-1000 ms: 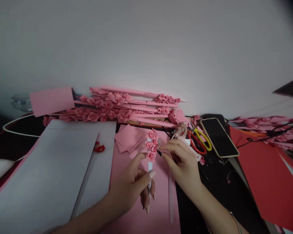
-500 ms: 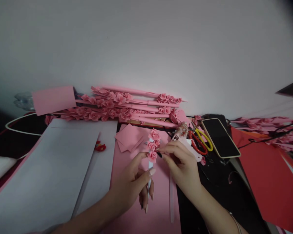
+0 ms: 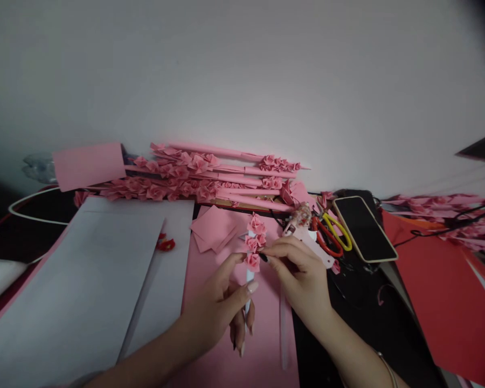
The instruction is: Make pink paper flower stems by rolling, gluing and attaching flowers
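Pink roses [image 3: 255, 242] shifted slightly rt. since prev. frame, sitting just below ctr., w/ L hand [image 3: 218, 302] fingers gripping white stem [image 3: 249, 276] low, presumably leaving room for R hand [image 3: 305, 275] fingers, pinching the roses' rt. edge.

Craft desk, paper sheets [image 3: 84, 269], scissors [image 3: 331, 234]

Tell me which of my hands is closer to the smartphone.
Right. Your right hand is at the pink paper roses, left of the smartphone and closer to you; your left hand is farther left, holding the white stem.
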A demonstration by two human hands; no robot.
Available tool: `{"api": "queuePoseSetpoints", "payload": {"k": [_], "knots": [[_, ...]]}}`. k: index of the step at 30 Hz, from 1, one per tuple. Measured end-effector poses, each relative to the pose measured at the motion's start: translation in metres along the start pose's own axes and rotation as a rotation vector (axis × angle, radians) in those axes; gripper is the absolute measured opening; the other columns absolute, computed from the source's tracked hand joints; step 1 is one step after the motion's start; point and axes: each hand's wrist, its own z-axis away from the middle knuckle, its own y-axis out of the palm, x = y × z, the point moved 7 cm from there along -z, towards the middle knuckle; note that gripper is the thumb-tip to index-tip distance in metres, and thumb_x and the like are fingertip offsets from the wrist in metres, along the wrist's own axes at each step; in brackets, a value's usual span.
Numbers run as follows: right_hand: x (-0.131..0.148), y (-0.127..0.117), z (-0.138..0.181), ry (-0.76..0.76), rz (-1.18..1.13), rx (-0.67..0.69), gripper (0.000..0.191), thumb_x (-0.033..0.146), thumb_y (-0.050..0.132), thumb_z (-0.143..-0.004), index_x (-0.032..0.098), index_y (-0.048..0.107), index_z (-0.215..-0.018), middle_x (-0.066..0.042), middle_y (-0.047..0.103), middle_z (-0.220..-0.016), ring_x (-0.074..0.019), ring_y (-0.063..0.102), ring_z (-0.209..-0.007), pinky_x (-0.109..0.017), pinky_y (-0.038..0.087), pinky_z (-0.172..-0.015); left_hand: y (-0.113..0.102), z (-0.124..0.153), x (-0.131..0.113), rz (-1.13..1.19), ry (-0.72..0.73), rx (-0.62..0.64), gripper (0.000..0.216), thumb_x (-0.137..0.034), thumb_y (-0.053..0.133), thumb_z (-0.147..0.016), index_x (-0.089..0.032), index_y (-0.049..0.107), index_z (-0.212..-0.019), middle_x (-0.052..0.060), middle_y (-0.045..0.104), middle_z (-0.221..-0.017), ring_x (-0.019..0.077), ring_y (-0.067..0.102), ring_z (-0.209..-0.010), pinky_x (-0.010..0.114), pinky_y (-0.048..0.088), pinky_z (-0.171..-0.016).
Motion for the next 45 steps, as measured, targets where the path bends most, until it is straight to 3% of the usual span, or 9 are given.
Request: {"api": "queuePoseSetpoints", "payload": {"k": [8, 13, 19, 32, 40, 45], "knots": [[0.009, -0.002, 0.003, -0.044, 0.081, -0.027, 0.023, 0.010, 0.063, -0.080, 0.022, 0.064, -0.098, -0.004, 0.061, -0.090, -0.0159, 0.057, -0.078, -0.027, 0.046, -0.061, -0.005, -0.003, -0.004, -0.002, 0.047, -0.061, 0.065, -0.040, 0.055, -0.087, -0.018, 0.020, -0.137, -0.006, 0.058, -0.049, 0.0106, 0.051, -0.029, 0.015, 0.039, -0.031], [0.017, 0.005, 0.005, -0.115, 0.033, 0.013, 0.021, 0.004, 0.061, -0.081, 0.020, 0.066, -0.093, -0.004, 0.061, -0.087, -0.0145, 0.059, -0.081, -0.026, 0.049, -0.069, -0.004, -0.001, -0.006, -0.030, 0.034, -0.080, 0.062, -0.039, 0.055, -0.086, -0.018, 0.024, -0.136, -0.007, 0.058, -0.049, 0.0104, 0.051, -0.030, 0.015, 0.038, -0.031], [0.016, 0.009, 0.006, -0.120, -0.022, 0.026, 0.019, 0.002, 0.060, -0.081, 0.018, 0.067, -0.090, -0.003, 0.062, -0.084, -0.0121, 0.060, -0.077, -0.023, 0.048, -0.066, -0.004, 0.000, -0.004, -0.072, 0.027, -0.096, 0.069, -0.040, 0.058, -0.085, -0.020, 0.020, -0.139, -0.006, 0.059, -0.051, 0.0106, 0.052, -0.030, 0.015, 0.039, -0.031], [0.017, 0.008, 0.007, -0.119, 0.011, 0.025, 0.019, 0.003, 0.058, -0.082, 0.017, 0.067, -0.091, -0.004, 0.062, -0.085, -0.0121, 0.060, -0.078, -0.023, 0.049, -0.067, -0.006, -0.002, -0.006, -0.096, 0.044, -0.116, 0.062, -0.037, 0.057, -0.086, -0.020, 0.024, -0.136, -0.007, 0.058, -0.050, 0.0096, 0.052, -0.030, 0.014, 0.039, -0.031], [0.014, -0.006, 0.002, -0.109, 0.102, -0.064, 0.023, 0.003, 0.058, -0.081, 0.019, 0.067, -0.096, -0.004, 0.062, -0.088, -0.0140, 0.059, -0.083, -0.025, 0.049, -0.073, -0.005, -0.003, -0.005, -0.001, 0.052, -0.060, 0.067, -0.044, 0.057, -0.085, -0.020, 0.022, -0.136, -0.006, 0.059, -0.051, 0.0100, 0.051, -0.029, 0.014, 0.039, -0.030], [0.011, -0.004, 0.003, -0.099, 0.101, -0.055, 0.021, 0.003, 0.058, -0.082, 0.019, 0.067, -0.094, -0.003, 0.062, -0.088, -0.0132, 0.059, -0.081, -0.025, 0.048, -0.071, -0.002, -0.001, -0.004, 0.005, 0.048, -0.030, 0.074, -0.041, 0.056, -0.087, -0.021, 0.011, -0.141, -0.005, 0.061, -0.052, 0.0105, 0.053, -0.030, 0.014, 0.039, -0.031]]}}
